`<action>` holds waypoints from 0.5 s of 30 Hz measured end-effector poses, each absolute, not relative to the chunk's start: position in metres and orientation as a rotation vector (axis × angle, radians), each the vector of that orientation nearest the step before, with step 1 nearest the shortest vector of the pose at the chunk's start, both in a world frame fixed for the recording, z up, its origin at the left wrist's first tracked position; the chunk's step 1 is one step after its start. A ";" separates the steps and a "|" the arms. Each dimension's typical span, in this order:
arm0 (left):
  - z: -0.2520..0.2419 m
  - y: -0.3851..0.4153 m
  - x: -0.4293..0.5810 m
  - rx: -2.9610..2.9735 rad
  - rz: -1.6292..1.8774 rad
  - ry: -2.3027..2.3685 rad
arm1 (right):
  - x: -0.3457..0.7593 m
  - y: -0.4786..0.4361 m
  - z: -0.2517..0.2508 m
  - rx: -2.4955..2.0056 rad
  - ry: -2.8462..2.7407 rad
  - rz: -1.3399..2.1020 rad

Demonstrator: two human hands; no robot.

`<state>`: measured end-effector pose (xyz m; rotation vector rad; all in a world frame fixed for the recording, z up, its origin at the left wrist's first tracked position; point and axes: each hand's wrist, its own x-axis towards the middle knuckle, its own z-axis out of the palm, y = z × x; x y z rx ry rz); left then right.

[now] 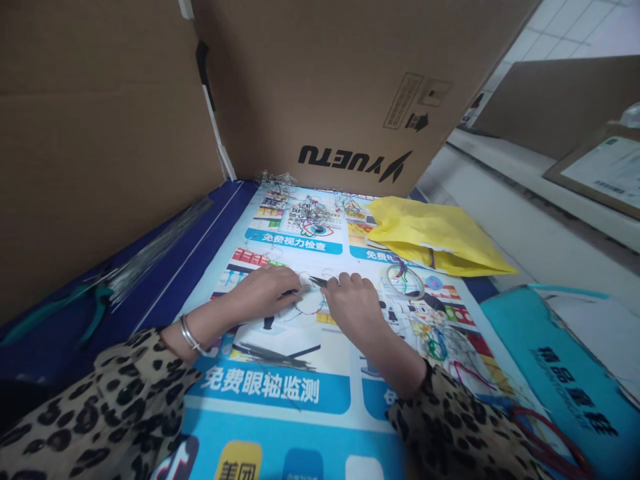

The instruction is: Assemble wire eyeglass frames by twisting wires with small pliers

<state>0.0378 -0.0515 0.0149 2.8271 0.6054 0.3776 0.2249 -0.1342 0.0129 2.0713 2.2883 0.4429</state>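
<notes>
Over the middle of the printed sheet, both hands work close together. My left hand (273, 290), a silver bangle at its wrist, is closed with fingertips pinching a thin wire (309, 312) that curves in a loop beneath. From the closed fist of my right hand (354, 303) the dark, pointed jaws of small needle-nose pliers (318, 282) stick out toward the left fingertips; their handles are hidden in the palm. Just below the hands lies a bundle of thin dark wire pieces (277, 357). To the right is a clear round ring of tape or spool (406, 281) with coloured strands.
A tangle of wire pieces (310, 212) lies at the back before a large cardboard box (320, 87). A yellow pouch (435, 233) sits back right, a teal box (560, 360) at right. On the left are straight wires (155, 250) and teal-handled pliers (95, 303).
</notes>
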 end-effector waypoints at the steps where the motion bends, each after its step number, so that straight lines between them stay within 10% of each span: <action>1: 0.015 -0.052 0.038 2.836 0.372 0.608 | 0.225 -0.134 0.013 2.071 2.290 0.440; 15: 0.005 -0.048 0.035 2.765 0.536 0.611 | 0.268 -0.130 0.040 2.448 2.014 0.277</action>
